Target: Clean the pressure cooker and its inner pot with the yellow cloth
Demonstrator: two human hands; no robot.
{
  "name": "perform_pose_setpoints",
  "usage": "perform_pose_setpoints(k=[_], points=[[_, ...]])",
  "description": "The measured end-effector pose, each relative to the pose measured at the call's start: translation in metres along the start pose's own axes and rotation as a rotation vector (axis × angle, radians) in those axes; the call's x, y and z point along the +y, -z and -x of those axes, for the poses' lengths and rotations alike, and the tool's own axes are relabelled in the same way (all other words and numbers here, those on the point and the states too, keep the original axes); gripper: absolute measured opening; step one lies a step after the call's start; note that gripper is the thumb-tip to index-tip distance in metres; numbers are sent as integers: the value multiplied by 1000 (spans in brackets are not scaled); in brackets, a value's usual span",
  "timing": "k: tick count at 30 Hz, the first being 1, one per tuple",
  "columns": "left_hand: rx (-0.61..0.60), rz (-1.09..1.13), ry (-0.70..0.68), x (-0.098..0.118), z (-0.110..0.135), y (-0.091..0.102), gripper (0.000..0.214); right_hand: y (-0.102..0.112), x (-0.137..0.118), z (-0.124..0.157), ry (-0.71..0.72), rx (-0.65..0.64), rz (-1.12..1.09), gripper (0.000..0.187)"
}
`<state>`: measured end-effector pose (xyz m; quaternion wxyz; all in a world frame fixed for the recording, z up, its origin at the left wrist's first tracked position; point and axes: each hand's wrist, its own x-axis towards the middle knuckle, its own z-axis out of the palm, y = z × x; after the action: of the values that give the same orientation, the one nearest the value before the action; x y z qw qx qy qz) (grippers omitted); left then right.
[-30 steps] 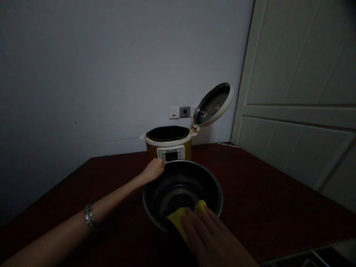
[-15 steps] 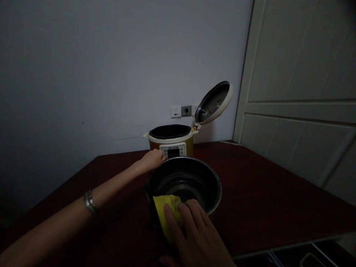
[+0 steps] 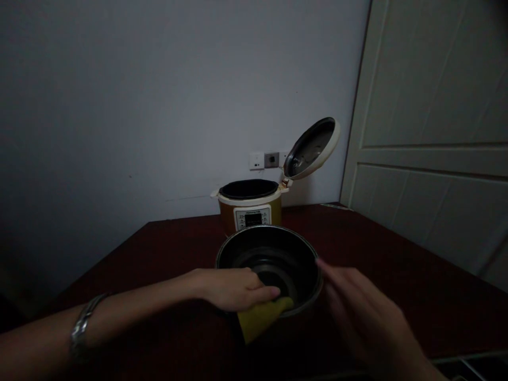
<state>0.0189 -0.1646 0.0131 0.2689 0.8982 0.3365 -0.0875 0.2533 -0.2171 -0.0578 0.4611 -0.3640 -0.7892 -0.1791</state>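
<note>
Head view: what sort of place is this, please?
Probably a home kitchen or dining corner: an electric cooker with its lid open on a dark red table, wall sockets behind it, a white panelled door at right.

table right of pot: free | behind pot: cooker close | lid raised rightward

Left hand curled palm-down; right hand open, fingers spread.

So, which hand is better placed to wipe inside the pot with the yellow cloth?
Probably left: the left hand holds the yellow cloth at the near rim of the inner pot, while the right hand, blurred, is beside the pot and seems empty.
</note>
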Motion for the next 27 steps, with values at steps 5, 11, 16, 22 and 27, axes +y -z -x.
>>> perform_pose_setpoints(k=[5,11,16,22,27], points=[[-64,-152,-21,26,-10,-5,57,-7,46,-15,-642,-306,-70,59],[227,-572,-155,39,-21,-34,41,-40,50,-27,-716,-456,-89,55],[432,-576,-98,21,-9,-55,35,-50,59,-22,-693,-428,-233,50],[543,-583,-464,-33,26,-49,51,-53,68,-19,-667,-419,-369,56],[636,-426,-535,-91,43,-36,47,-50,69,-19,-701,-389,-446,54]])
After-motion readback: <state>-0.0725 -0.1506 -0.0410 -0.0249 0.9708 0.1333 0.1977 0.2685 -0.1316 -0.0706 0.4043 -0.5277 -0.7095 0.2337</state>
